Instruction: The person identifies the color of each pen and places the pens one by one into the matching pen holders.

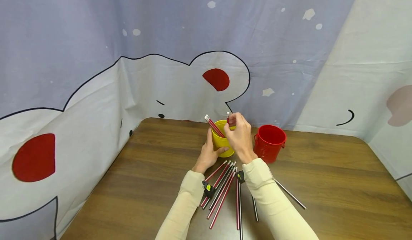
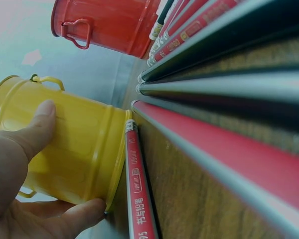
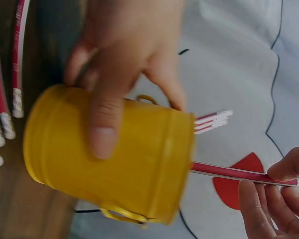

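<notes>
A yellow bucket (image 1: 222, 145) stands toward the back of the table, with several red pencils (image 1: 215, 126) leaning in it, white eraser ends up. My left hand (image 1: 208, 156) grips the bucket's side, its thumb across the front. Over the rim, my right hand (image 1: 239, 134) pinches one red pencil (image 3: 239, 174) close to its eraser end; the lower part is hidden inside the bucket. In the left wrist view, a red pencil (image 2: 138, 184) lies beside the bucket's base.
A red bucket (image 1: 269, 143) stands right of the yellow one. Several red and black pencils (image 1: 222, 193) lie spread between the forearms, and a dark pencil (image 1: 289, 193) lies right of the right sleeve. A patterned curtain (image 1: 180, 89) hangs behind the wooden table (image 1: 141, 182).
</notes>
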The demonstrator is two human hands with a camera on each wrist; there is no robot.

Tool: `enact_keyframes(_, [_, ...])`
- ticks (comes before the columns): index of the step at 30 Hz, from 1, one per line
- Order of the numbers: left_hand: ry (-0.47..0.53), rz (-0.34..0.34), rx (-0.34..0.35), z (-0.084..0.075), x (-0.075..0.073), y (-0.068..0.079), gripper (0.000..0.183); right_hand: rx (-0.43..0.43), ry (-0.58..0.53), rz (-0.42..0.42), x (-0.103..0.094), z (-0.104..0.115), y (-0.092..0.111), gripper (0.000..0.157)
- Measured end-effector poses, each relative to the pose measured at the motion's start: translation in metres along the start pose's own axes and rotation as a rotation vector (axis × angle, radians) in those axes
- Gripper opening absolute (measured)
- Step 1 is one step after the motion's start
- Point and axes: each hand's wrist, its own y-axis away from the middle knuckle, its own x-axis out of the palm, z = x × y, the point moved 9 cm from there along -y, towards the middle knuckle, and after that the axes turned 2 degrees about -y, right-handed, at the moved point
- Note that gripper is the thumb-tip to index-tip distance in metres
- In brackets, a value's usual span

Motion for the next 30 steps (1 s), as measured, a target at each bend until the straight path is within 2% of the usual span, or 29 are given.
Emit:
enact_keyframes(10, [-0.008, 0.006, 0.017, 0.0, 0.0, -0.001, 0.097, 0.059, 0.018, 0.067, 0.016, -0.018, 0.015, 0.012])
enact_keyframes(20, [-0.039, -0.002, 0.006, 0.0, 0.0, -0.002, 0.097, 0.064, -0.019, 0.074, 0.017, -0.021, 0.021, 0.016])
enact_keyframes(26, [-0.028, 0.005, -0.012, 0.0, 0.0, -0.001, 0.098, 0.126, -0.039, 0.076, 0.01, -0.03, 0.033, 0.014])
enact_keyframes(30, [-0.01, 0.004, -0.018, 0.001, 0.0, -0.001, 0.098, 0.222, -0.028, 0.092, 0.004, -0.043, 0.046, 0.009])
